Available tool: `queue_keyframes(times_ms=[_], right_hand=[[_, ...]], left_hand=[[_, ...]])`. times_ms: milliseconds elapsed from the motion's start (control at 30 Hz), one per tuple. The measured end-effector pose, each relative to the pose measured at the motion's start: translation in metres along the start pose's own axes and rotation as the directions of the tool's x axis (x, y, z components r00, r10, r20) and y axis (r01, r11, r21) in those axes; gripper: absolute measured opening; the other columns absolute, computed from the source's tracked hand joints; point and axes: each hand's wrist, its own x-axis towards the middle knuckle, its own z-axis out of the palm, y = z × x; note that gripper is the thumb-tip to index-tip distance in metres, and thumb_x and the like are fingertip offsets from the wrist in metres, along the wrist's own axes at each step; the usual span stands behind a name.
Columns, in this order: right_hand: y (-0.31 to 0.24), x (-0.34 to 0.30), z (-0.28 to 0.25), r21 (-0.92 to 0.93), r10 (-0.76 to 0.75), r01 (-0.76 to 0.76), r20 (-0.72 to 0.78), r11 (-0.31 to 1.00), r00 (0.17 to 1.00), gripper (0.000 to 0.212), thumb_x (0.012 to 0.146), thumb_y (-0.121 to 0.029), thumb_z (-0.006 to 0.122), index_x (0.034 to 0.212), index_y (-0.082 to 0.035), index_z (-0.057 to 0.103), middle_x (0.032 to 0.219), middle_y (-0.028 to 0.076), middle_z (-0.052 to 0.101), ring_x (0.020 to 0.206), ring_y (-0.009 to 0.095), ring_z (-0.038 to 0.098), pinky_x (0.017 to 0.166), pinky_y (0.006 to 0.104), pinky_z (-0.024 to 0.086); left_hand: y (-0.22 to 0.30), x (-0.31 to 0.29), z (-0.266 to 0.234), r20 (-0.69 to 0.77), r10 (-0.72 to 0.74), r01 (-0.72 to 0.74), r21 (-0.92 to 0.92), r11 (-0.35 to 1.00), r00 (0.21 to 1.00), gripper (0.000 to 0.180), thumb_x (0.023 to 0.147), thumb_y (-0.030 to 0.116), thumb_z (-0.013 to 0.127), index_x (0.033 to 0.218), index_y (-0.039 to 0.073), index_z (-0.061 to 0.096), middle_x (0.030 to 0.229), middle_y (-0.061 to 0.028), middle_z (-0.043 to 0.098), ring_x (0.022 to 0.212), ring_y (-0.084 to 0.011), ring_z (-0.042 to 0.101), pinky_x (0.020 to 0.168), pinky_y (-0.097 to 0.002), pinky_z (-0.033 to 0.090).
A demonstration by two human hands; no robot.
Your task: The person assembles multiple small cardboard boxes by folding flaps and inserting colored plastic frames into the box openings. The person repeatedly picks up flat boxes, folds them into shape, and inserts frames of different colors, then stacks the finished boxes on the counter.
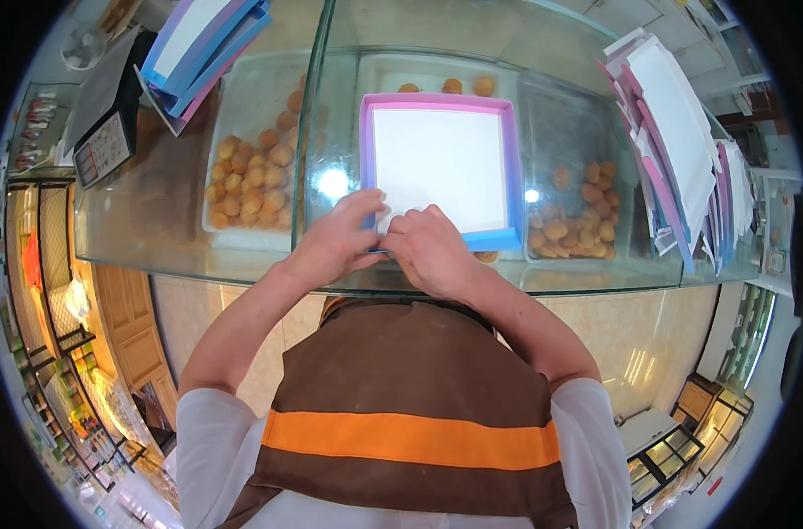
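Observation:
A shallow cardboard box (441, 167) lies open side up on the glass counter top, white inside, with its low walls shading from pink through purple to blue. Both of my hands are at its near left corner. My left hand (338, 236) curves around that corner, fingers at the left wall and thumb low by the front. Beside it, my right hand (428, 251) has its fingers curled closed on the near wall, close to the left thumb. The corner itself is mostly hidden behind my fingers.
Beneath the glass are trays with round golden-brown baked balls (253, 181) on the left and more balls (582, 220) on the right. Stacked blue and purple box pieces (203, 53) stand at far left by a scale (102, 150). Folded cardboard pieces (675, 132) lean at right.

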Motion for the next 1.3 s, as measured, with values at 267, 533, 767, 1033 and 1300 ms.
queue_keyframes(times_ms=[267,533,767,1033,1300], right_hand=[[0.036,-0.062,-0.07,-0.211,0.075,-0.088,-0.07,0.974,0.995,0.046,0.077,0.007,0.066,0.121,-0.006,0.071,0.142,0.014,0.061,0.142,0.036,0.051,0.112,0.0477,0.043],[0.045,-0.059,-0.055,-0.104,0.086,-0.092,-0.061,0.99,0.994,0.031,0.066,0.009,0.069,0.094,-0.005,0.067,0.121,0.013,0.062,0.125,0.036,0.059,0.101,0.0469,0.05],[0.058,-0.074,-0.047,-0.004,0.062,-0.064,-0.151,0.998,0.987,0.026,0.065,0.008,0.068,0.088,-0.004,0.066,0.12,0.015,0.061,0.122,0.038,0.06,0.095,0.0466,0.054],[0.025,-0.082,-0.042,0.001,0.038,-0.039,-0.216,0.999,0.976,0.026,0.072,-0.003,0.072,0.097,-0.004,0.066,0.126,0.018,0.062,0.132,0.044,0.054,0.11,0.0546,0.046],[0.031,-0.089,-0.012,-0.097,0.111,-0.157,-0.368,0.983,0.923,0.027,0.077,-0.006,0.076,0.104,-0.004,0.069,0.128,0.019,0.062,0.128,0.044,0.056,0.108,0.0538,0.045]], left_hand=[[0.007,0.003,-0.053,0.063,-0.053,0.035,0.255,0.966,0.997,0.03,0.071,0.009,0.088,0.092,0.009,0.066,0.142,-0.0128,0.06,0.145,-0.0412,0.048,0.124,-0.06,0.035],[0.049,0.063,0.038,0.153,0.057,-0.02,-0.232,0.973,0.987,0.041,0.073,0.014,0.091,0.096,0.009,0.058,0.123,-0.0099,0.061,0.116,-0.0348,0.06,0.098,-0.0466,0.05],[0.044,0.069,0.046,0.113,0.157,-0.136,-0.169,0.976,0.981,0.028,0.08,0.019,0.086,0.094,0.009,0.065,0.106,-0.0067,0.06,0.102,-0.0308,0.06,0.089,-0.0427,0.051],[0.041,0.066,0.053,0.255,0.197,-0.203,-0.004,0.979,0.947,0.018,0.087,0.025,0.077,0.087,0.009,0.069,0.098,-0.007,0.061,0.097,-0.0296,0.061,0.084,-0.043,0.051],[0.029,0.05,0.038,0.068,0.151,-0.16,0.158,0.974,0.986,0.018,0.085,0.014,0.071,0.101,0.008,0.067,0.098,-0.0064,0.063,0.096,-0.026,0.064,0.082,-0.0417,0.051]])
